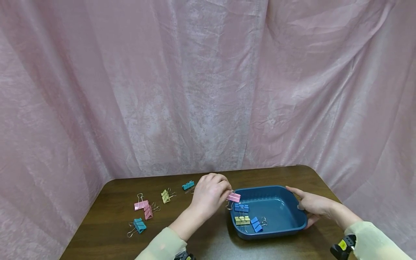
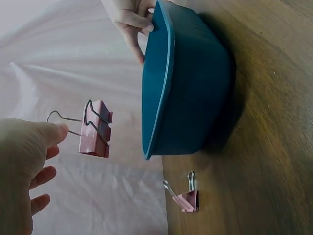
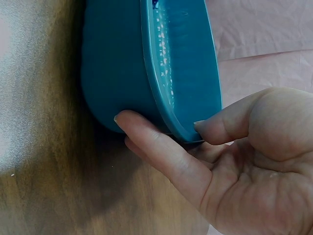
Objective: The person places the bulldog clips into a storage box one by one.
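Observation:
My left hand (image 1: 210, 191) pinches a pink binder clip (image 2: 95, 129) by one wire handle. In the head view that clip is over the left rim of a blue tray (image 1: 282, 213). My right hand (image 1: 316, 208) grips the tray's right end, thumb over the rim and fingers against the outer wall, as the right wrist view shows. Inside the tray, towards its left side, lie a blue binder clip (image 1: 241, 208), a yellow binder clip (image 1: 242, 220) and another blue binder clip (image 1: 256, 224).
On the brown table's left part lie a teal clip (image 1: 188, 185), a yellow clip (image 1: 165, 196), two pink clips (image 1: 141, 205) and another teal clip (image 1: 139, 225). The left wrist view shows a pink clip (image 2: 187, 200) on the table. A pink curtain (image 1: 208, 90) hangs behind.

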`<state>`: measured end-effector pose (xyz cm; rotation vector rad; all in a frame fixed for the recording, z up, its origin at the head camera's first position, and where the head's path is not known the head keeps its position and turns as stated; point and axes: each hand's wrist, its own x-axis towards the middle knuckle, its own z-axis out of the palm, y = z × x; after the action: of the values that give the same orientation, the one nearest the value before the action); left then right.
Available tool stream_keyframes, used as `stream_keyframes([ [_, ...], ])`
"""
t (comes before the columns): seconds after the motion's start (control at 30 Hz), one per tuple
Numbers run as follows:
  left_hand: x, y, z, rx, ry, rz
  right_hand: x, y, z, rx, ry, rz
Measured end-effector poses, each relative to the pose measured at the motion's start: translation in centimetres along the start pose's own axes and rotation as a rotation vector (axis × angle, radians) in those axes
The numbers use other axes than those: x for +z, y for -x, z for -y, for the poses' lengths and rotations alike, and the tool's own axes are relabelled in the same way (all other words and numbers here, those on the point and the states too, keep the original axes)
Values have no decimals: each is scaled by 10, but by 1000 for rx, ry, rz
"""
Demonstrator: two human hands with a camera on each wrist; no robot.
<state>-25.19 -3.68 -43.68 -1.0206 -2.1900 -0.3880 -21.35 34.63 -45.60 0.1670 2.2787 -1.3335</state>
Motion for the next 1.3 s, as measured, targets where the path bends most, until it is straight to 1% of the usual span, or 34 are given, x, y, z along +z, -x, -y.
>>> stream_keyframes([
  [0.37,10,-10,-7,21,-18,1,1,0,-1,-3,2,-5],
  [0.47,12,-13,-10,23,-15,12,0,0,0,-3,7,0],
  [0.57,13,-17,-14,21,-13,32,0,1,1,-5,16,7],
  [0.7,17,-22,-19,25,-38,64,-1,2,2,-6,16,10],
  [0.87,24,-30,-24,52,-84,98,0,1,1,-5,9,9],
  [1.07,29,-40,-31,76,-117,115,1,1,1,-1,6,-1],
  [1.3,37,-50,-41,63,-149,166,0,0,1,4,9,-4],
])
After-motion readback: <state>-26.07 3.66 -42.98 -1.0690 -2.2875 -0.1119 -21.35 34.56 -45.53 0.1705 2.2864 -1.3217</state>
